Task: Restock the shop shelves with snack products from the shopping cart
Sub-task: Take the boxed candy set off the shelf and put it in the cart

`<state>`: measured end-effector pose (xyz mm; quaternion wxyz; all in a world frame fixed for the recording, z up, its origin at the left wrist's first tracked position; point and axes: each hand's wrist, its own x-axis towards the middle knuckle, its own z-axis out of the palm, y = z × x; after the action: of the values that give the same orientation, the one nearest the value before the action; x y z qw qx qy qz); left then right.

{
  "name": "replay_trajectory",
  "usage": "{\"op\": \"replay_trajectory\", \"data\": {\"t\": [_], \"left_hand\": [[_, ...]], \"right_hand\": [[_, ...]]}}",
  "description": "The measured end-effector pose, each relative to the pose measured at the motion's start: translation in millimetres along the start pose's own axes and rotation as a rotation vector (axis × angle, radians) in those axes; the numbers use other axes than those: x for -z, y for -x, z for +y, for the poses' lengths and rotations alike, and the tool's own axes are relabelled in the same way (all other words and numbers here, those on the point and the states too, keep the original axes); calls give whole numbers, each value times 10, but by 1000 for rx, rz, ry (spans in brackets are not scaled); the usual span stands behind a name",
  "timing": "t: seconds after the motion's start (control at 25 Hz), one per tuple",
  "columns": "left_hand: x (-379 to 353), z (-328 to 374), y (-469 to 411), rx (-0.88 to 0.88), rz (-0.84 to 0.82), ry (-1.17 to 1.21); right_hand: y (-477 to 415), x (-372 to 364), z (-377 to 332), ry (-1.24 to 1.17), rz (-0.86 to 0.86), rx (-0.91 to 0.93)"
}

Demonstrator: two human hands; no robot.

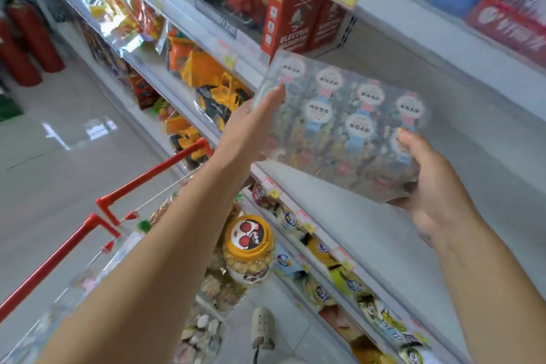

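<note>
A clear multi-pack of snack cups (342,127) with round pink and blue labels hangs tilted over the bare white shelf (384,216). My left hand (254,124) holds its left edge, fingers stretched along the side. My right hand (428,183) grips its lower right corner, thumb on top and fingers underneath. Below my arms stands the shopping cart (124,201) with red handles, holding clear snack packs and a yellow-lidded jar (249,248) of round snacks.
Red boxes (292,15) stand on the shelf above, at its left end. Yellow toy trucks (215,89) fill the shelf further left. Snack bags (339,275) line the lower shelf. Red fire extinguishers (26,38) stand on the floor far left. My shoe (263,328) shows below.
</note>
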<state>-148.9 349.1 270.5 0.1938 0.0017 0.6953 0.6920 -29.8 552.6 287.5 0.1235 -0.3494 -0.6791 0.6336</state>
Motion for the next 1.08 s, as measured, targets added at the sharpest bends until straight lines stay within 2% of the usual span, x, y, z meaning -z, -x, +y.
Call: {"op": "replay_trajectory", "data": {"t": [0.28, 0.48, 0.6, 0.68, 0.76, 0.92, 1.08], "left_hand": [[-768, 531, -600, -104, -96, -485], [-1184, 775, -1117, -150, -94, -632], [-1339, 788, -1405, -99, -88, -594], [-1363, 729, -1572, -84, -72, -519], [-1408, 648, -1715, -146, -48, -396], [-1616, 360, -1756, -287, 25, -148], [-1771, 107, -1828, -392, 30, -143]], "right_hand": [[-553, 513, -357, 13, 44, -101], [-1037, 629, -314, -28, 90, -76], [-1285, 597, -226, 3, 89, -66], [-1411, 571, -153, 45, 100, 27], [-1496, 553, -54, 157, 166, 195], [-1542, 440, 97, 439, 180, 478], [-1822, 401, 64, 499, 237, 541]]}}
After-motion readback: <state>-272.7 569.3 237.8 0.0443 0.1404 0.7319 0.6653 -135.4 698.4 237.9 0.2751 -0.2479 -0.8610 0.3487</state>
